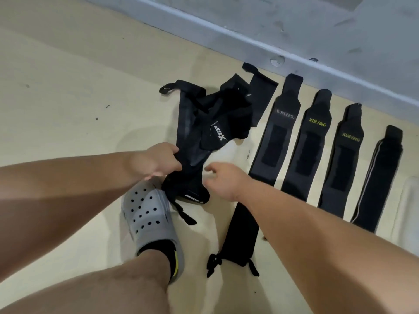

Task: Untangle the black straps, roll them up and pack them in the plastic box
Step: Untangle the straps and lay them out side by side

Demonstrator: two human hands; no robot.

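Note:
A tangled heap of black straps (213,118) lies on the pale floor in the middle of the view. My left hand (156,160) grips the near end of the heap, fingers curled round the fabric. Just right of that end, my right hand (223,181) hovers with relaxed fingers and holds nothing. Several straps lie flat side by side on the right: one marked BOKEERSI (275,137), two marked XUEYING (306,146) (340,159), and one with a grey edge (377,177). Another flat strap (241,236) lies under my right forearm.
My foot in a grey perforated clog (147,214) stands just below the heap, touching its loose ends. A grey wall base (249,39) runs diagonally behind the straps. A pale translucent edge (408,205), perhaps the plastic box, shows at the far right.

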